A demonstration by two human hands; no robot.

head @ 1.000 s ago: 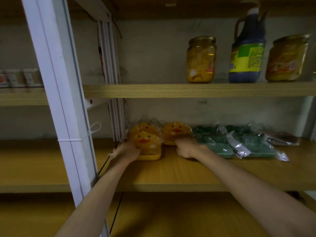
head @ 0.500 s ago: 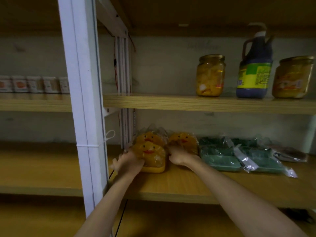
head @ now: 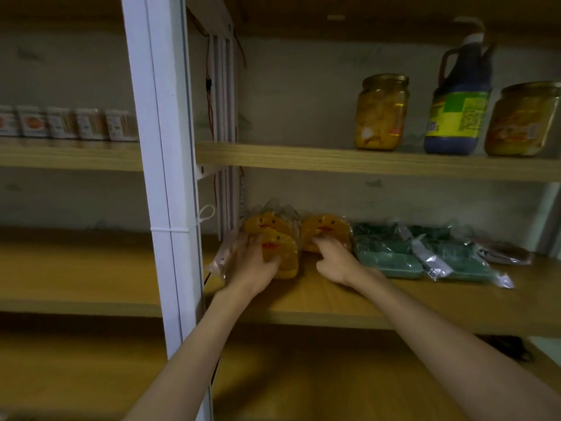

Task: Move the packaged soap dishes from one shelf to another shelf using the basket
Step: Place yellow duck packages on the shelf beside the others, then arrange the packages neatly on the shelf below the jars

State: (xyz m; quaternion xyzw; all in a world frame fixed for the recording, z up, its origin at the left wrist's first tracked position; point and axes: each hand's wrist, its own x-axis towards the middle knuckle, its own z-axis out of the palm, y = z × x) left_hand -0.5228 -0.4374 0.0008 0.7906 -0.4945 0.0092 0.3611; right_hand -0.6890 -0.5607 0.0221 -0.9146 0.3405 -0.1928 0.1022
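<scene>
Three yellow duck-shaped soap dishes in clear bags sit at the left end of the middle wooden shelf (head: 349, 302). My left hand (head: 253, 265) grips the front duck dish (head: 280, 252) from its left side. Behind it stands a second duck dish (head: 267, 221). My right hand (head: 332, 259) pinches the lower edge of the third duck dish (head: 326, 227). Several green packaged soap dishes (head: 394, 253) lie to the right of the ducks. No basket is in view.
A white shelf post (head: 164, 165) stands just left of my left arm. On the upper shelf are two yellow jars (head: 381, 112) and a dark bottle (head: 458, 98); small boxes (head: 63, 123) line its left part. A dark packet (head: 504, 250) lies far right.
The view has shifted right and down. My left hand moved from beside the front duck dish to gripping it. My right hand shifted slightly on the third duck dish.
</scene>
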